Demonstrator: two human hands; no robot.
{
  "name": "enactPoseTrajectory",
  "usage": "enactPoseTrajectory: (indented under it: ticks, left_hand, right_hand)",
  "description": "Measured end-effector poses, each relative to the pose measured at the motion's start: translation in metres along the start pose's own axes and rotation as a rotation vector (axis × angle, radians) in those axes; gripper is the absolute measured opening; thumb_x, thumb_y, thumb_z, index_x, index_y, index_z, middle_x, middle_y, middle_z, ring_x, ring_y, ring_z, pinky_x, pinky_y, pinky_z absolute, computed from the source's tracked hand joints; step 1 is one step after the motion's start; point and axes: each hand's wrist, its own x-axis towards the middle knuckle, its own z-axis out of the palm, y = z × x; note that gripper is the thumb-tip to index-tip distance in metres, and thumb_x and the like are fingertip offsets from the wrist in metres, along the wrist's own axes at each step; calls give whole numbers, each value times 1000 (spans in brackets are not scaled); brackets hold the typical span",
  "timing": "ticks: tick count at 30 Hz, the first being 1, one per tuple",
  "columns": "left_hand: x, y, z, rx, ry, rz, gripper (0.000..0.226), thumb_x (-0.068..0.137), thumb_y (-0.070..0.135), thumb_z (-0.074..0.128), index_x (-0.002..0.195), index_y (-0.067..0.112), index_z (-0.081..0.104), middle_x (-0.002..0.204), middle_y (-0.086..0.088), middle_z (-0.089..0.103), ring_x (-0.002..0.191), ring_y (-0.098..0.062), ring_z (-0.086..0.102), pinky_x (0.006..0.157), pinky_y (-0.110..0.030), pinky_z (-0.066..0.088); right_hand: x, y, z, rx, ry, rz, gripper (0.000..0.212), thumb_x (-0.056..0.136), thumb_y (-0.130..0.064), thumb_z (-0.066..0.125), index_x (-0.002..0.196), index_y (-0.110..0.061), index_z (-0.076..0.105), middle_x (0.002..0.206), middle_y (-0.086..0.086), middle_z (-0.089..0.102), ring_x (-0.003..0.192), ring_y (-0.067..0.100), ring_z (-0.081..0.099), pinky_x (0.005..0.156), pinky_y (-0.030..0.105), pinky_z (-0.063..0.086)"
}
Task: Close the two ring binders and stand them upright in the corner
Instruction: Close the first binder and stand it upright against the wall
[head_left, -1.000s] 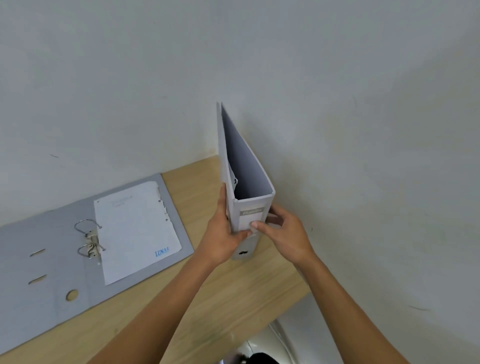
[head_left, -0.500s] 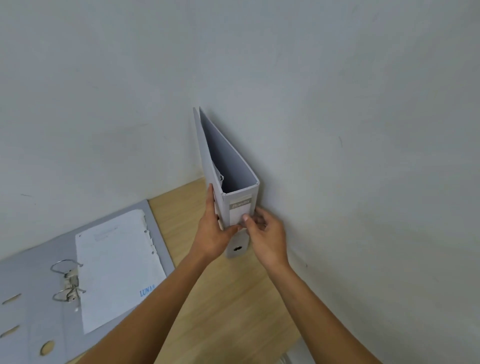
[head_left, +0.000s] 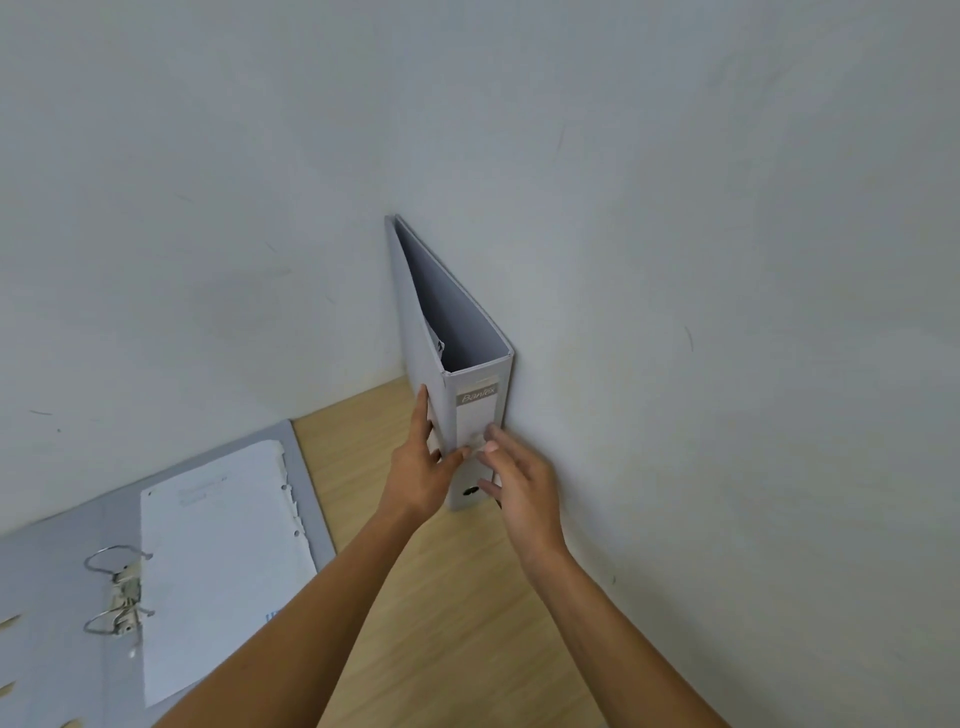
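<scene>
A closed grey ring binder stands upright on the wooden table, in the corner against the right wall, its labelled spine facing me. My left hand grips its left cover and spine edge, thumb on the spine. My right hand rests on the spine's right side with fingers spread, next to the wall. A second grey ring binder lies open flat at the left, its metal rings open and a white punched sheet lying on its right half.
White walls meet in the corner behind the upright binder. Bare wooden tabletop shows between the open binder and the right wall, under my forearms.
The upright binder has moved back and right into the corner against the wall. Both hands followed it, and my right fingers have loosened on the spine.
</scene>
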Motion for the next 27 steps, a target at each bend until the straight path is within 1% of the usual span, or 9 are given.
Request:
enactPoseTrajectory:
  ticks: [3, 8, 10, 12, 14, 17, 22, 25, 27]
  left_hand:
    - [1, 0, -1, 13, -11, -11, 95, 94, 15, 67, 162, 27, 1, 157, -3, 43, 130, -3, 41, 91, -7, 46]
    - [-3, 4, 3, 73, 5, -34, 94, 94, 24, 67, 162, 27, 1, 155, -6, 47, 142, -25, 46, 100, -29, 44]
    - [-4, 6, 0, 96, 31, -64, 93, 92, 25, 70, 162, 25, 8, 152, -9, 51, 136, -22, 52, 94, -26, 46]
    - [-6, 9, -5, 109, 37, -100, 87, 91, 24, 71, 160, 23, 18, 149, -10, 54, 121, -17, 63, 85, -23, 49]
    - [-10, 11, -11, 120, 39, -127, 75, 92, 25, 69, 156, 20, 30, 148, -9, 56, 111, -19, 68, 77, -22, 50]
    - [-21, 15, -19, 161, 55, -119, 59, 94, 28, 67, 148, 17, 45, 143, -6, 60, 97, -10, 65, 66, -13, 46]
    - [-45, 17, -31, 164, 30, -85, 47, 96, 28, 64, 141, 21, 53, 138, 0, 63, 95, -6, 62, 64, -13, 48]
    - [-63, 8, -48, 128, 50, -103, 38, 96, 27, 63, 134, 23, 58, 132, 3, 68, 91, -2, 67, 68, -20, 56]
    - [-76, 2, -59, 98, 69, -133, 34, 97, 26, 62, 131, 23, 61, 126, 5, 70, 94, -5, 70, 74, -27, 60]
  right_hand:
    - [1, -2, -5, 7, -38, 4, 41, 102, -19, 54, 142, -18, 59, 144, -6, 61, 127, 12, 61, 102, 40, 55]
    - [1, -3, -9, -5, -83, 8, 44, 101, -15, 55, 145, -18, 56, 147, -6, 59, 128, 10, 59, 106, 41, 53]
    - [1, -2, -10, -31, -98, -3, 45, 100, -15, 57, 145, -19, 56, 146, -6, 59, 129, 9, 59, 108, 43, 51]
    - [2, -1, -11, -56, -107, -14, 45, 99, -15, 58, 144, -20, 57, 143, -7, 61, 124, 6, 60, 108, 43, 51]
    - [2, 0, -13, -75, -113, -27, 44, 99, -15, 58, 143, -21, 57, 140, -6, 62, 115, 0, 61, 104, 38, 53]
    - [2, 3, -12, -86, -122, -24, 45, 99, -15, 58, 144, -20, 57, 137, -7, 63, 117, 4, 61, 99, 32, 53]
    - [1, 9, -9, -134, -110, -31, 45, 99, -16, 58, 143, -21, 58, 142, -4, 62, 128, 15, 60, 104, 42, 53]
    - [-6, 16, -1, -155, -96, -35, 42, 98, -19, 58, 140, -25, 60, 135, -3, 65, 121, 21, 65, 103, 45, 54]
    - [-13, 21, 5, -160, -115, -17, 41, 99, -20, 57, 139, -25, 60, 131, -4, 64, 115, 21, 67, 98, 42, 56]
